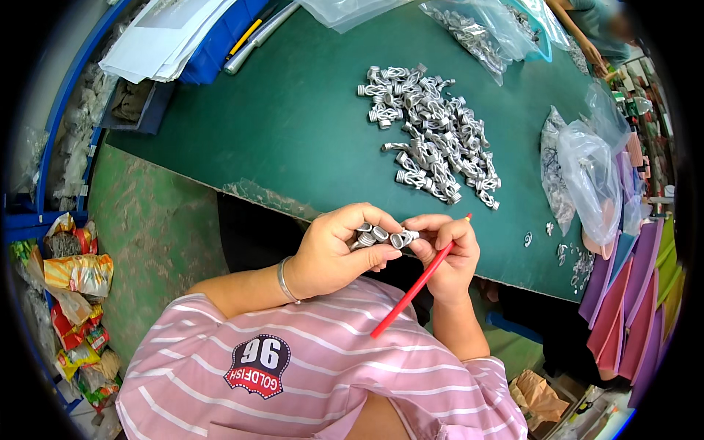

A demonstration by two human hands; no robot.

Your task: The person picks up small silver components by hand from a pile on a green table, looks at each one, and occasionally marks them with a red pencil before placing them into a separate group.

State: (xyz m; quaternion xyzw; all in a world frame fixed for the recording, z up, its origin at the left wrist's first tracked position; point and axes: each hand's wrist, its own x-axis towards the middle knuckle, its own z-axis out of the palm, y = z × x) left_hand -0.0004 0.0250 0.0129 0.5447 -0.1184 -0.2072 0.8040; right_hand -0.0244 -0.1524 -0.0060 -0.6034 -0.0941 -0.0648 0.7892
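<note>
Just off the table's near edge, my left hand (334,246) is closed round several small grey ribbed parts (372,236), some partly hidden by the fingers. My right hand (452,257) pinches another small grey part (403,238) whose hollow round end faces the left hand's parts; the two hands nearly meet there. A slim red pencil-like stick (411,293) is also tucked between the right fingers, slanting down to the left across my striped shirt. Beyond the hands, a loose pile of similar grey parts (436,139) with ribbed ends and twisted loops lies on the green table (293,125).
Clear plastic bags (590,176) and small scattered bits lie at the table's right. Further back are a bag of grey parts (473,37) and a person's arm (587,37). A blue bin (213,51) with papers stands far left. Purple and red panels (634,293) border the right.
</note>
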